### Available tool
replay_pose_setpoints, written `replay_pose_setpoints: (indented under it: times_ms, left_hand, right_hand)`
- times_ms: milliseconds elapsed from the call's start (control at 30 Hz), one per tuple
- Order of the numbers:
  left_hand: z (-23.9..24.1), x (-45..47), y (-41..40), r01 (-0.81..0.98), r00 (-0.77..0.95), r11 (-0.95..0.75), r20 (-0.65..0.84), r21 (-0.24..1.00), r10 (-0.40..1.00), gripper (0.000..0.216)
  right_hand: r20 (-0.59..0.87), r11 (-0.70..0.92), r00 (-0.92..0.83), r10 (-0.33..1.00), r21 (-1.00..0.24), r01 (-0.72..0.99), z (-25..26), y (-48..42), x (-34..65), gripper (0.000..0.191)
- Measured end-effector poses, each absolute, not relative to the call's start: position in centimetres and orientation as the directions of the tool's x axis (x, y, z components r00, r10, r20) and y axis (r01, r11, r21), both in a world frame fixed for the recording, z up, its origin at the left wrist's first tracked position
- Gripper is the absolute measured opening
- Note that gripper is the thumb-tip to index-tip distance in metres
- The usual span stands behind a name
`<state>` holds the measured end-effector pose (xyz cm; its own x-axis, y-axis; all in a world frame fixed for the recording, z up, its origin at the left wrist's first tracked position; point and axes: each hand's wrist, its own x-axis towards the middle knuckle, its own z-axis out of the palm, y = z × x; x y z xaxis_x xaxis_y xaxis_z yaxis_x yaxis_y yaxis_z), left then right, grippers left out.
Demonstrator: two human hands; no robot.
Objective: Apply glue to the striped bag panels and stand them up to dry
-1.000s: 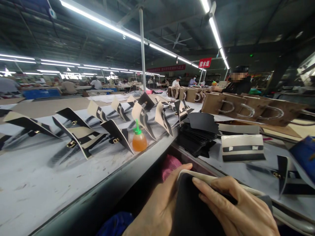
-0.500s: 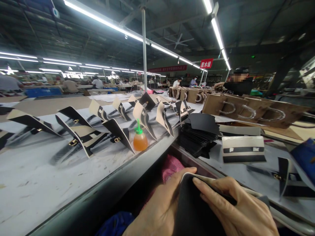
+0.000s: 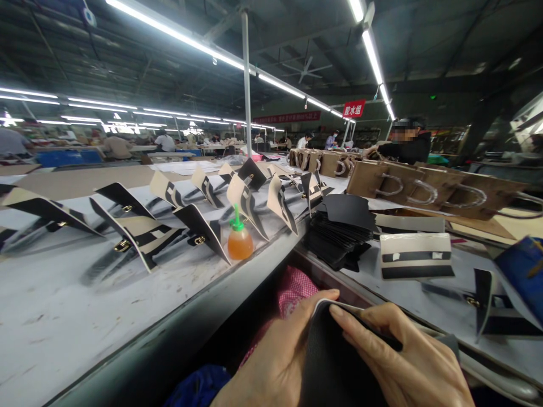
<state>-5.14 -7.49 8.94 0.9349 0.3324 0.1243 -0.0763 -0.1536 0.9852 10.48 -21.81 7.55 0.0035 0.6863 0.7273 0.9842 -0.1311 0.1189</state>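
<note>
Low in the head view, a bent black panel with a pale backing (image 3: 335,356) is held between both hands. My left hand (image 3: 275,350) grips its left edge, thumb along the top corner. My right hand (image 3: 407,356) is closed on the upper right part, with fingertips pressed on the black face near the fold. The panel's lower part runs out of the frame. Beyond the hands, on the right table, lies a stack of black pieces (image 3: 341,229). Beside the stack stands a cream panel with black stripes (image 3: 416,257).
On the left table, several folded black-and-cream flaps with gold clasps (image 3: 136,232) stand near a squeeze bottle of amber liquid (image 3: 240,243). Brown bags with wrapped handles (image 3: 424,189) line the back right. A person in black (image 3: 405,144) is behind them. A table edge (image 3: 203,302) runs diagonally.
The view has shifted slightly, so the tables and bags sit a little further left. Both hands keep the same hold on the panel, with the right fingers barely moved.
</note>
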Motion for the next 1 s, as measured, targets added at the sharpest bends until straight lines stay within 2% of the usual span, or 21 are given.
replay_pose_setpoints:
  times_ms: [333, 467, 567, 700, 800, 1000]
  left_hand:
    - [8.1, -5.0, -6.5, -0.105, 0.95, -0.219, 0.163, 0.97, 0.268, 0.049]
    - [8.3, -5.1, -5.0, -0.101, 0.98, -0.11, 0.118, 0.989, 0.16, 0.046]
    - [8.8, -5.1, -4.6, -0.181, 0.973, -0.073, 0.19, 0.981, 0.133, 0.041]
    - [9.0, -4.6, -5.0, -0.194, 0.958, -0.151, 0.22, 0.969, 0.183, 0.048]
    - [9.2, -4.0, -5.4, -0.193, 0.952, -0.18, 0.228, 0.964, 0.202, 0.043]
    - [9.2, -3.2, -5.7, -0.147, 0.936, -0.385, 0.254, 0.911, 0.245, 0.032]
  right_hand:
    - [0.69, -0.122, 0.018, 0.723, 0.102, 0.987, 7.4, -22.1, 10.6, 0.042]
    - [0.687, -0.095, 0.014, 0.727, 0.081, 0.992, 7.3, -22.3, 10.5, 0.055]
    - [0.684, -0.085, 0.012, 0.73, 0.073, 0.994, 7.1, -22.3, 10.5, 0.062]
    - [0.661, -0.068, -0.005, 0.75, 0.084, 0.994, 7.0, -22.0, 10.5, 0.06]
    - [0.654, -0.052, -0.026, 0.756, 0.1, 0.994, 7.1, -21.8, 10.4, 0.057]
    - [0.643, -0.029, -0.018, 0.765, 0.063, 0.998, 7.1, -21.7, 10.4, 0.051]
